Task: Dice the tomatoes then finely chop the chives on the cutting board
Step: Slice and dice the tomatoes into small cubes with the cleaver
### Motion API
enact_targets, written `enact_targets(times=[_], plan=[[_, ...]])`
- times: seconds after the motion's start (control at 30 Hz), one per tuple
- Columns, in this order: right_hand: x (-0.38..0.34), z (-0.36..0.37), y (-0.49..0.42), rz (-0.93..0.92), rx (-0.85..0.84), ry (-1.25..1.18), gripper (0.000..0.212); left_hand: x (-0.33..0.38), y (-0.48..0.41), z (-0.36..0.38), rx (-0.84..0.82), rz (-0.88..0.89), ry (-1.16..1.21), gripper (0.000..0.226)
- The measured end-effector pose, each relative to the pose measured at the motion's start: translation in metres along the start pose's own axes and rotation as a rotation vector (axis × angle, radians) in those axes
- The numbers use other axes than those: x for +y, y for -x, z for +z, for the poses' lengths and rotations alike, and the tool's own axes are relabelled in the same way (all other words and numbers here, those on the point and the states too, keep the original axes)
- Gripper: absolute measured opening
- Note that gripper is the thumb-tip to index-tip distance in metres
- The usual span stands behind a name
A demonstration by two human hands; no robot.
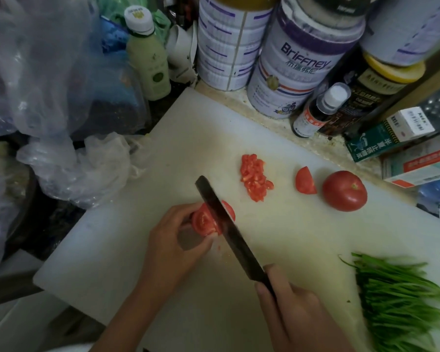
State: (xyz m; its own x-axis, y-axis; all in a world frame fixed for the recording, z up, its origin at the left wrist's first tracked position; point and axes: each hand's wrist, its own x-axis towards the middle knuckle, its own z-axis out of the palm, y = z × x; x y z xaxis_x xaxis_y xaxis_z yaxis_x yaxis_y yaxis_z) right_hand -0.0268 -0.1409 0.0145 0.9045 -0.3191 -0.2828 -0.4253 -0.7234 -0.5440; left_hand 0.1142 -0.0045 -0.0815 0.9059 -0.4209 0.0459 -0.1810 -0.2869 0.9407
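Left hand [173, 240], right hand [290, 308]: both bare. Left forearm [127, 308], right forearm [323, 339] bare too, unsleeved. Nails probably short; too blurry to confirm.

Dim, flat indoor light with a greenish-grey cast falls from above on the white cutting board [302, 237], the brightest surface in the frame. A soft-edged shadow pools on the board under the left hand [170, 240]. The knife [225, 224] blade reads almost black, and the red of the cut tomato [203, 222] looks muted. The picture is soft and noisy throughout. Wide-angle distortion bows the tins [297, 62] along the top edge, the plastic bags [36, 72] at left dissolve into blur, and the chives [401, 301] smear toward the lower right corner. The left margin sinks into deep shadow.
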Motion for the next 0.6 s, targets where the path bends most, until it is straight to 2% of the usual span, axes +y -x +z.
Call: enact_targets(times=[0.03,0.07,0.2,0.3,0.47,0.53,0.6], plan=[[0.002,0.000,0.001,-0.012,0.045,-0.051,0.035,0.000,0.000,0.000,-0.005,0.002,-0.002,0.045],[0.005,-0.001,0.001,-0.008,0.061,-0.041,0.024,0.001,0.000,-0.001,-0.007,0.002,-0.010,0.045],[0.019,-0.018,0.007,0.046,0.141,0.008,0.041,0.001,-0.017,0.001,0.023,0.006,-0.093,0.045],[0.026,-0.029,0.001,0.027,0.140,-0.060,0.034,0.003,-0.052,0.004,0.070,-0.019,-0.145,0.047],[0.038,-0.045,-0.010,0.073,0.132,-0.155,0.024,0.007,-0.091,0.007,0.021,0.019,-0.253,0.050],[0.045,-0.049,-0.009,0.075,0.152,-0.152,0.026,0.008,-0.086,0.010,0.035,0.067,-0.369,0.057],[0.054,-0.056,-0.006,0.085,0.197,-0.136,0.031,0.018,-0.076,0.020,0.104,0.215,-0.530,0.058]])
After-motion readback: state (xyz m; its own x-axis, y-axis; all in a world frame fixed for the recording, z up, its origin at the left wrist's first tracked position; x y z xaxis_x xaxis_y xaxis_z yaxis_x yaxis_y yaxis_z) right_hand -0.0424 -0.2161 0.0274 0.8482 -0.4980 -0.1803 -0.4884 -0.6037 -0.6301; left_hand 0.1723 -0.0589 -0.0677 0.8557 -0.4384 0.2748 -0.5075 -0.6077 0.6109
